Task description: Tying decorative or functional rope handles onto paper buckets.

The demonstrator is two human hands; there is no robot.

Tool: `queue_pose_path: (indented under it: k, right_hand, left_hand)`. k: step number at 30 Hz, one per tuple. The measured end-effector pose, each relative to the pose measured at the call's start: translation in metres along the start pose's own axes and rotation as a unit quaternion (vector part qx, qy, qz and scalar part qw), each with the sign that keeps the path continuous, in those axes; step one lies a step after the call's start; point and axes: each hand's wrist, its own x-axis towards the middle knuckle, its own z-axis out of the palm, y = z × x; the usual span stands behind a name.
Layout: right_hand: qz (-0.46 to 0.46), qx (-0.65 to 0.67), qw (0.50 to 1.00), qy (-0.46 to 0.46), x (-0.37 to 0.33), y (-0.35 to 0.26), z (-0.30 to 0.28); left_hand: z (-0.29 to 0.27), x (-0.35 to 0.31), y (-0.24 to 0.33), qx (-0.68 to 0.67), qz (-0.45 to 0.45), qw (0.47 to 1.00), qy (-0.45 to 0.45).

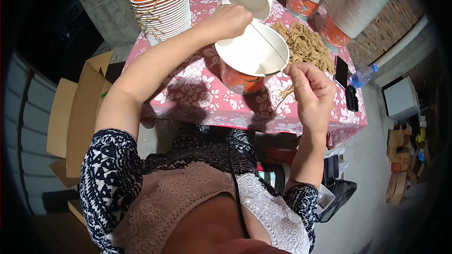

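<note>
In front of me on the table stands an orange paper bucket (pixel 241 83) with a white inside, its mouth tilted toward me. A thin brown cord (pixel 270 44) runs taut across the mouth between my hands. My left hand (pixel 230 21) is closed in a fist at the bucket's far left rim and grips one end. At the near right rim my right hand (pixel 312 91) pinches the cord between thumb and fingers. Loose cord ends hang below that hand. A pile of brown cords (pixel 305 47) lies just right of the bucket.
Another white bucket (pixel 254 0) lies tipped behind. Stacked buckets stand at left (pixel 165 16) and more stacks (pixel 355 7) at back right. A phone (pixel 341 70), a black case (pixel 351 99) and a water bottle (pixel 363 76) sit along the right edge. Cardboard boxes (pixel 80 117) are at left.
</note>
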Motion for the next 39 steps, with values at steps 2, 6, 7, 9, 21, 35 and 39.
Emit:
queue_pose_path:
  k: [2,6,7,9,21,35,39]
  right_hand:
    - [0.019,0.043,0.999,0.012,0.000,0.006,-0.006]
    - [0.110,0.194,0.975,0.007,-0.002,0.013,-0.007]
    - [0.133,0.225,0.965,0.004,-0.004,0.015,-0.003]
    - [0.191,0.304,0.933,-0.012,-0.009,0.022,0.000]
    - [0.182,0.588,0.787,0.034,-0.017,0.059,0.015]
    - [-0.135,-0.136,0.963,0.190,-0.021,0.077,0.013]
    - [-0.107,-0.052,0.993,-0.022,-0.043,0.054,0.017]
  left_hand:
    - [0.001,0.000,0.001,-0.001,0.006,1.000,0.009]
    - [-0.008,-0.002,-0.010,0.073,-0.031,0.997,-0.018]
    - [-0.010,-0.004,-0.016,0.094,-0.034,0.995,-0.019]
    - [-0.013,-0.009,-0.025,0.066,-0.078,0.995,-0.023]
    - [-0.031,-0.127,0.128,-0.412,-0.100,0.891,0.165]
    - [-0.013,-0.116,0.151,-0.519,-0.284,0.797,-0.126]
    - [-0.028,-0.109,0.154,-0.415,-0.236,0.873,-0.094]
